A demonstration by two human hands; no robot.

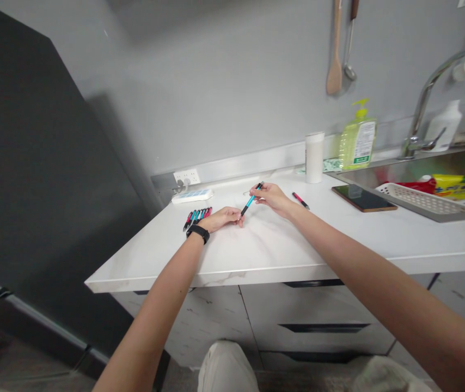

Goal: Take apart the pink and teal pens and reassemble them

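A blue and black pen [250, 202] is held aslant above the white countertop [265, 245], between my two hands. My left hand [225, 218], with a black band on its wrist, pinches the pen's lower black end. At the upper end, the fingers of my right hand [271, 197] are closed on the barrel. A row of several pens [197, 216], some red and some blue, lies just left of my left hand. To the right of my right hand rests a single red and black pen [300, 200].
A white power strip [192, 196] lies near the wall socket [187, 177]. Toward the back right stand a white canister [314, 158] and a yellow-green pump bottle [358, 139]. A phone [363, 198] lies beside the sink [428, 163]. A tall dark cabinet [32, 152] borders the left.
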